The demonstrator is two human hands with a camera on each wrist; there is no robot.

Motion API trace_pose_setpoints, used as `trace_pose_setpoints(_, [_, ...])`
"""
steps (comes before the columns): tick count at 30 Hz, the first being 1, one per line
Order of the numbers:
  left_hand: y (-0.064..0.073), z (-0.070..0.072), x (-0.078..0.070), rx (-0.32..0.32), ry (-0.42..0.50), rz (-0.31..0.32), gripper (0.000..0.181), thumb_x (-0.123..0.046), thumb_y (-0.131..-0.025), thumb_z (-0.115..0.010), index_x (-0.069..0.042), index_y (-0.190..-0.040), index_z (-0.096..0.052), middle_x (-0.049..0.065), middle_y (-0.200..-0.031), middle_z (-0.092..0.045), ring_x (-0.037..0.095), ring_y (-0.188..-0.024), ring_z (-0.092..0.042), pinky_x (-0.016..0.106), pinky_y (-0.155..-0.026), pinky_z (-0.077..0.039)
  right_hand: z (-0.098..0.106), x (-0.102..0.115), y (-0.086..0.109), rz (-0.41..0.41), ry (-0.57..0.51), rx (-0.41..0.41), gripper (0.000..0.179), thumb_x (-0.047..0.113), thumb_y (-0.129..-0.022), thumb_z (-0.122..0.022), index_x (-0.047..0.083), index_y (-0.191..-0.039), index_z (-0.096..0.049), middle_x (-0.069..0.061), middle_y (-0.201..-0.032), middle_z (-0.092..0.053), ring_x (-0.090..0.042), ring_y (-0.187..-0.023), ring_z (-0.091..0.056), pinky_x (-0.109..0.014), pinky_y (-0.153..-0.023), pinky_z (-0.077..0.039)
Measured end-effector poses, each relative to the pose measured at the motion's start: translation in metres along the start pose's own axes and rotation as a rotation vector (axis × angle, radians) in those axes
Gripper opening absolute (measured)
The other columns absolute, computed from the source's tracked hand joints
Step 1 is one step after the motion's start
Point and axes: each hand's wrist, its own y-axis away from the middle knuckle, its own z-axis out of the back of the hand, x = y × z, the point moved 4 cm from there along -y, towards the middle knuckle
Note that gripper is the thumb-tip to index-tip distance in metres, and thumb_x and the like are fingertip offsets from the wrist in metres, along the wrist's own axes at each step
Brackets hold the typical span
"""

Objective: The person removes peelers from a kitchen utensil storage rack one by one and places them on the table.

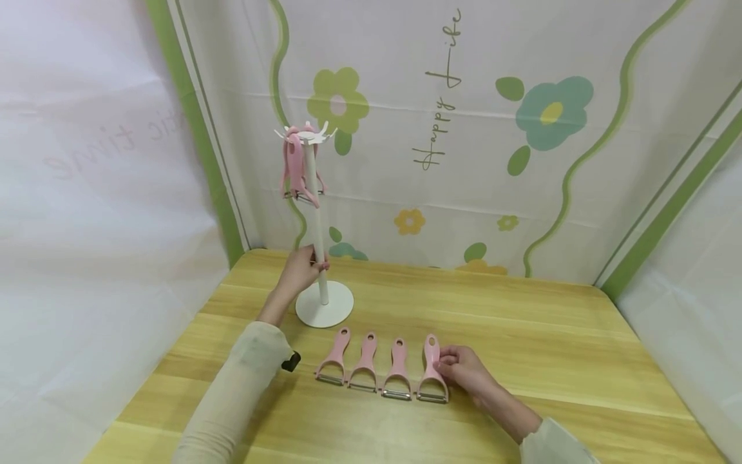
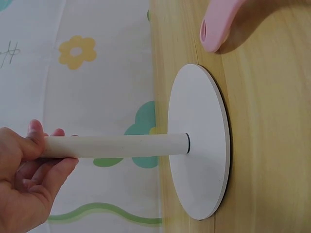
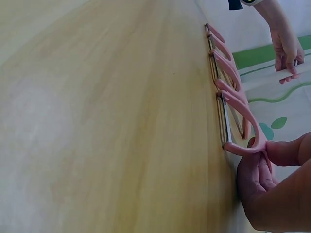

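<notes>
My left hand (image 1: 299,269) grips the post of a white stand (image 1: 317,225), its fingers and thumb around the pole above the round base (image 2: 199,184). Pink peelers (image 1: 295,161) hang from the hooks at the stand's top, on its left side. On the table, several pink peelers lie in a row, handles pointing away. At the right end of that row, my right hand (image 1: 464,368) pinches a peeler (image 1: 431,361) by its handle, thumb on top and fingers beneath. In the right wrist view, that peeler's blade (image 3: 226,119) is low by the table surface.
The wooden table (image 1: 522,322) runs back to a white curtain (image 1: 371,180) printed with flowers and lettering. More white fabric hangs on the left and right sides. The other table peelers, such as the leftmost one (image 1: 338,351), lie between the stand's base and the front.
</notes>
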Motion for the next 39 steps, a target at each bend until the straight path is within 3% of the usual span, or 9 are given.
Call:
trace_pose_setpoints(12, [0.000, 0.001, -0.002, 0.002, 0.006, 0.008, 0.005, -0.004, -0.093, -0.067, 0.000, -0.096, -0.067, 0.016, -0.092, -0.073, 0.034, -0.096, -0.073, 0.047, -0.086, -0.060, -0.002, 0.004, 0.000, 0.051, 0.113, -0.009, 0.031, -0.005, -0.090, -0.063, -0.017, -0.118, -0.055, -0.012, -0.089, -0.073, -0.014, -0.079, -0.067, -0.024, -0.068, -0.058])
trace_pose_setpoints(21, [0.000, 0.000, -0.002, 0.008, -0.003, 0.002, 0.005, -0.005, -0.093, -0.068, -0.001, -0.096, -0.067, 0.016, -0.094, -0.074, 0.033, -0.096, -0.073, 0.047, -0.085, -0.060, -0.002, 0.002, 0.002, 0.049, 0.128, -0.035, 0.034, -0.001, -0.088, -0.070, -0.013, -0.117, -0.054, -0.011, -0.081, -0.069, -0.014, -0.069, -0.065, -0.025, -0.061, -0.058])
trace_pose_setpoints(29, [0.000, 0.000, -0.001, 0.013, -0.004, 0.007, 0.005, -0.005, -0.094, -0.067, -0.002, -0.097, -0.067, 0.017, -0.097, -0.073, 0.034, -0.098, -0.073, 0.047, -0.086, -0.060, 0.001, 0.007, 0.004, 0.115, 0.350, -0.109, 0.028, 0.008, -0.085, -0.077, -0.001, -0.106, -0.060, -0.005, -0.067, -0.061, -0.011, -0.054, -0.053, -0.021, -0.047, -0.043])
trace_pose_setpoints(34, [0.001, 0.001, 0.002, 0.018, 0.012, 0.009, 0.007, -0.006, -0.094, -0.066, -0.001, -0.099, -0.067, 0.018, -0.097, -0.073, 0.035, -0.098, -0.072, 0.047, -0.087, -0.060, 0.005, 0.011, 0.005, 0.168, 0.476, -0.097, 0.028, 0.016, -0.086, -0.078, 0.002, -0.104, -0.061, -0.002, -0.067, -0.062, -0.010, -0.054, -0.051, -0.021, -0.046, -0.038])
trace_pose_setpoints(39, [0.002, 0.002, 0.002, 0.027, 0.040, -0.037, 0.009, -0.010, -0.096, -0.066, -0.001, -0.097, -0.066, 0.017, -0.094, -0.073, 0.034, -0.097, -0.072, 0.048, -0.087, -0.060, 0.011, 0.012, 0.005, 0.195, 0.505, -0.067, 0.026, 0.022, -0.090, -0.074, 0.003, -0.103, -0.062, -0.004, -0.070, -0.064, -0.012, -0.056, -0.054, -0.021, -0.048, -0.040])
